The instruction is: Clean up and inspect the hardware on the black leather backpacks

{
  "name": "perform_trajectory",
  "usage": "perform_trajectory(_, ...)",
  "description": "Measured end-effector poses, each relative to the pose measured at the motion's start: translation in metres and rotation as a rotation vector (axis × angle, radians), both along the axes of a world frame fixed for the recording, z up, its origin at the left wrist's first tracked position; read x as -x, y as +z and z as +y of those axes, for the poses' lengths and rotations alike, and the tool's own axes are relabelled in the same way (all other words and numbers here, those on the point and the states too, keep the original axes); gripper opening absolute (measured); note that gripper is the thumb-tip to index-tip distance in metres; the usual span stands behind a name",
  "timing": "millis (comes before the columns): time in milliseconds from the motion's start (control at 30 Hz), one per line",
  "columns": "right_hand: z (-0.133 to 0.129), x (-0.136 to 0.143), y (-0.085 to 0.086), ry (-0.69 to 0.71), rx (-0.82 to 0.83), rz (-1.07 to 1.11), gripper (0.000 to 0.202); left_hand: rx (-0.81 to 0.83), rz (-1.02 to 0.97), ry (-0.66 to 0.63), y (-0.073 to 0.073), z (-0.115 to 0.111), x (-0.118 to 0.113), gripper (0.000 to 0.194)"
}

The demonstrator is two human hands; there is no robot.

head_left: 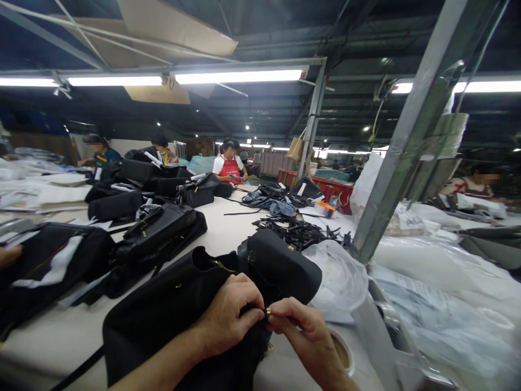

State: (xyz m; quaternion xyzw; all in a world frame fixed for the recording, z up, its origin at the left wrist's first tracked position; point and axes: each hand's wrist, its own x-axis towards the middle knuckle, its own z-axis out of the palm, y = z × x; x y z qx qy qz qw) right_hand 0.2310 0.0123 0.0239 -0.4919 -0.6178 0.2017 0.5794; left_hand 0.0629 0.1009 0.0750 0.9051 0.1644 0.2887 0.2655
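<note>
A black bag (150, 304) with gold-coloured fittings lies before me, its flap (285, 263) folded out toward the far right. My left hand (232, 312) rests over the bag, thumb and fingers pinched on a narrow black strap end, mostly hidden by the fingers. Right beside it, my right hand (305, 334) is closed in a pinch on a small gold-coloured metal fitting (268, 311) at the strap's end. The two hands almost meet there. Partly behind my right wrist stands a small round white tub (344, 350) with something brownish inside.
Black bags (158, 233) are piled at the left, where another person's hand (10, 255) reaches in. Black strips (293, 231) lie heaped beyond the flap. A clear plastic bag (336, 271) and a metal post (407, 141) stand at the right. A person in a red apron (230, 167) works opposite.
</note>
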Motion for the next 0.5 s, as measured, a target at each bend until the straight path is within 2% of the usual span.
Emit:
perform_trajectory(200, 0.001, 0.002, 0.006, 0.079, 0.045, 0.200, 0.015, -0.047, -0.016, -0.010, -0.004, 0.000, 0.003, 0.010)
perform_trajectory(300, 0.000, -0.001, 0.009, 0.130, 0.121, 0.243, 0.014, -0.048, -0.019, -0.026, -0.003, 0.000, 0.005, 0.009)
perform_trajectory(400, -0.001, -0.004, 0.015, 0.128, 0.192, 0.141, 0.011, -0.037, -0.011, -0.040, -0.002, 0.001, 0.005, 0.009)
perform_trajectory(500, -0.001, -0.004, 0.020, 0.053, 0.116, -0.051, 0.015, -0.025, -0.006, -0.037, -0.002, 0.001, 0.005, 0.008)
